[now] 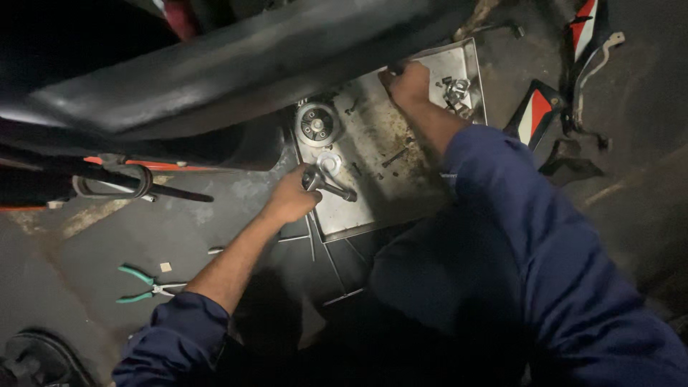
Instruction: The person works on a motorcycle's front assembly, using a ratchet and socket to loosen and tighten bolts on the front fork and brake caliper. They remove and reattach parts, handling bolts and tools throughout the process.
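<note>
Two bare hands work over a grimy square metal tray (401, 154) on the dark floor: the left hand (290, 197) is clamped around a grey steel socket tool (326, 185) at the tray's near-left edge, and the right hand (407, 82) is closed on something hidden at its far edge.

No packages, labels, signs or screens visible.

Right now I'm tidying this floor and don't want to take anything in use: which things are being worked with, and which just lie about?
In use:
- metal tray, both hands over it
- dark metal tool gripped by the left hand
- the right hand is closed on something small at the tray's far edge; too dark to tell

Lying about:
- green-handled pliers
- red-and-white panel
</note>
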